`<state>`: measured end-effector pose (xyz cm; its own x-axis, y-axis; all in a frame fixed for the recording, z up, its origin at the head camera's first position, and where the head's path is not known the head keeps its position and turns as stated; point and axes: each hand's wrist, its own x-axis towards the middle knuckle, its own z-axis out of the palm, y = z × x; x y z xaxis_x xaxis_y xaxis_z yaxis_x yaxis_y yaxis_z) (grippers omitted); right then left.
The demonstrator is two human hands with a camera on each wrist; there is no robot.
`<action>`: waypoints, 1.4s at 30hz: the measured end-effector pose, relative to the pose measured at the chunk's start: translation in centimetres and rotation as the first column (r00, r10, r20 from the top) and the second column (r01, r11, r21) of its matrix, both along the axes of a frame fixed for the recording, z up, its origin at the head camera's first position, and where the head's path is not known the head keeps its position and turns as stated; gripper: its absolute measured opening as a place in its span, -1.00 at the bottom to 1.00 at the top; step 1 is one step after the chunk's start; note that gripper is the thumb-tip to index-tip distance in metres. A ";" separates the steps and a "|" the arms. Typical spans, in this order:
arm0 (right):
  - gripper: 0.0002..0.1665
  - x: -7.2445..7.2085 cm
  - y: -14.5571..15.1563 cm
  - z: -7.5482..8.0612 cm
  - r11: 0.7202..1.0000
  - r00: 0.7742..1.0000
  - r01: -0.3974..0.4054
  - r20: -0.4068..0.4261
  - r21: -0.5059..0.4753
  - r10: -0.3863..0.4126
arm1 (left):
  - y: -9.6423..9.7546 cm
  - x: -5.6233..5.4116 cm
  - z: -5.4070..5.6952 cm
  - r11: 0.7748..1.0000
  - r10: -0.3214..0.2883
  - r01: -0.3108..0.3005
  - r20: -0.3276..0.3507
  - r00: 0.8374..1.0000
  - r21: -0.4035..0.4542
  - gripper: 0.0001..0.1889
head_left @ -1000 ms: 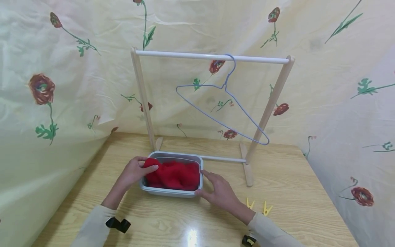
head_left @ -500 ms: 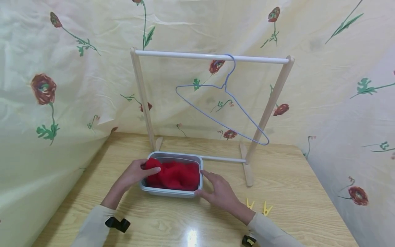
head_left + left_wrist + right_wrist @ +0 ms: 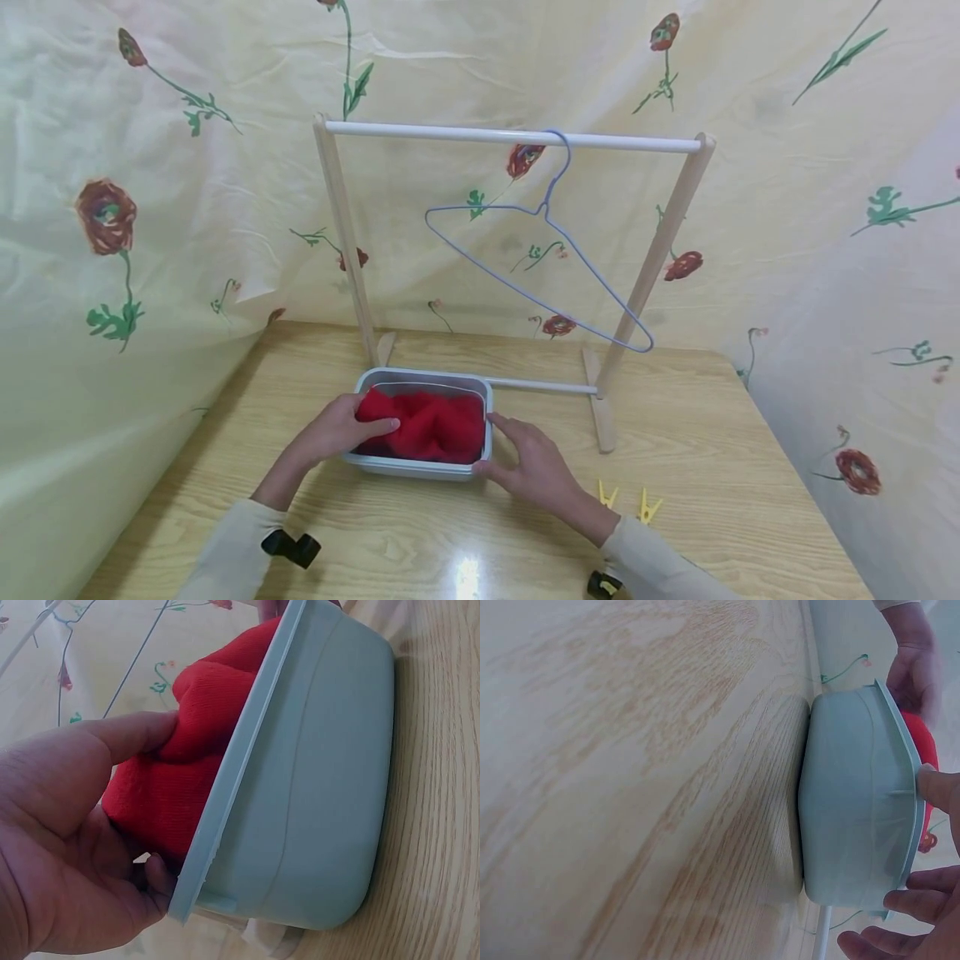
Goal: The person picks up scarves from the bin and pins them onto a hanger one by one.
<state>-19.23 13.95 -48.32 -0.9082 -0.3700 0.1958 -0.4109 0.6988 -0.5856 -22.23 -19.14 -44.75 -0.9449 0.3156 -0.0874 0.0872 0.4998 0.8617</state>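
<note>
A pale blue-grey plastic tub sits on the table in front of a rack, with a crumpled red ribbed-knit cloth inside it. At the tub's left end my left hand grips the cloth, the thumb lying on top; in the left wrist view the cloth bulges above the rim between thumb and fingers. My right hand holds the tub's right end, thumb at the near corner and fingers at the far one, as the right wrist view of the tub also shows. The cloth's full shape is hidden by its folds.
Behind the tub stands a small garment rack with a white top bar and wooden posts. A blue wire hanger hangs from the bar. Two yellow clothespins lie near my right forearm. Flower-patterned fabric encloses the table.
My left hand has shifted slightly right and inward over the tub, and the cloth's left end has moved with it. The right hand stays where it was.
</note>
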 end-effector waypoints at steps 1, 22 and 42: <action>-0.06 0.0 0.0 0.0 1.000 1.000 0.000 0.001 -0.001 0.000 | 0.0 0.0 0.0 1.000 -0.001 0.001 0.001 1.000 -0.005 -0.70; -0.06 0.0 0.0 -0.1 1.000 1.000 -0.006 -0.016 -0.005 0.006 | 1.1 0.3 -0.7 0.976 -0.203 0.190 -0.134 0.970 -0.104 -0.28; -0.04 0.0 -0.1 -0.2 1.000 1.000 0.011 -0.006 0.006 -0.011 | 0.9 -0.2 -0.7 1.000 0.004 -0.003 -0.068 0.998 0.015 -0.70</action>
<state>-19.21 13.82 -48.54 -0.9110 -0.3611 0.1991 -0.4066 0.7067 -0.5790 -22.43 -18.23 -45.40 -0.9495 0.3133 -0.0184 0.1440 0.4871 0.8614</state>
